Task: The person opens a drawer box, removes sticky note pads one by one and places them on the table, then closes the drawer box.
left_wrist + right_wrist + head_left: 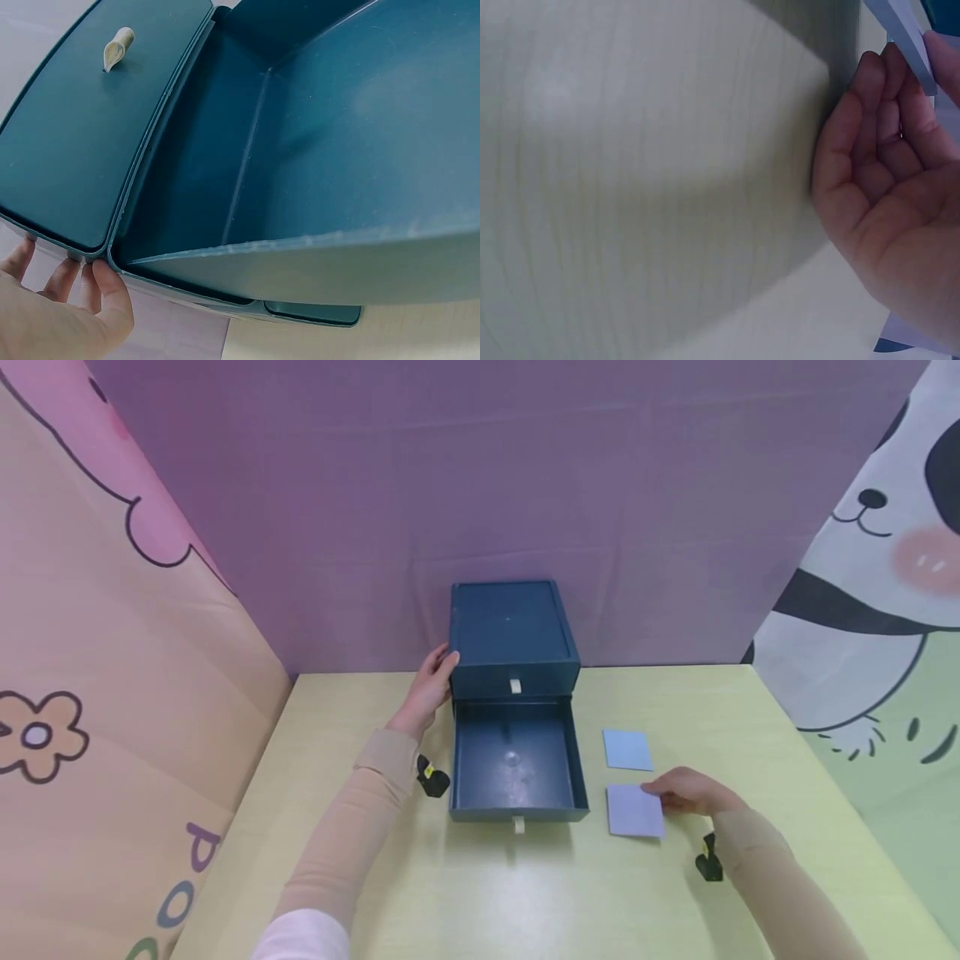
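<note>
A dark blue two-drawer box [513,622] stands at the back of the table. Its lower drawer [517,760] is pulled out, with nothing visible inside, while the upper one is closed. My left hand [433,681] rests against the box's left side; in the left wrist view the fingertips [112,281] touch that side near the upper drawer. To the right of the drawer, my right hand [690,792] pinches a purple sticky-note pad [633,812] by its right edge. The right wrist view shows the pad's thin edge [907,37] between thumb and fingers.
A light blue sticky-note pad [627,749] lies on the table [540,893] just behind the purple one. Small black devices [432,778] sit by both wrists. A purple cloth backdrop [510,485] rises behind the box, with printed cartoon panels [862,585] at the sides.
</note>
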The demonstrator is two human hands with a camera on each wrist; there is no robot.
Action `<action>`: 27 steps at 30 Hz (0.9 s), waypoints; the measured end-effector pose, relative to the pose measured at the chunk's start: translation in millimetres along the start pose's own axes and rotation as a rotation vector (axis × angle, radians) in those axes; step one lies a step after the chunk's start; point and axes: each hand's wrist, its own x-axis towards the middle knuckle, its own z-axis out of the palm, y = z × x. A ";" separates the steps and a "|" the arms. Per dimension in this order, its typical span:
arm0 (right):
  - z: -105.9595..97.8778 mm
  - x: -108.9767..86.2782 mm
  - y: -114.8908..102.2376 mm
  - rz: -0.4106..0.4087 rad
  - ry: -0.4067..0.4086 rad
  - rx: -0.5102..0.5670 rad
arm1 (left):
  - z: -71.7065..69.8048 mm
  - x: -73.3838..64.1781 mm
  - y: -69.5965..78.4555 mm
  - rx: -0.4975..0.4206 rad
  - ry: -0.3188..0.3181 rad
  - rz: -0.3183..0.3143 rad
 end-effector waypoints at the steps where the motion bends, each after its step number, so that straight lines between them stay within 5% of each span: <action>1: -0.1 1.2 -0.6 0.008 0.016 -0.019 | 0.0 0.1 0.1 0.000 -0.001 0.000; 20: -1.0 9.4 -6.9 0.019 0.269 -0.252 | 0.1 1.9 -2.0 0.005 -0.004 0.004; 27: 4.0 9.7 -10.1 -0.046 0.354 -0.413 | -0.2 2.6 -2.7 0.004 -0.004 0.002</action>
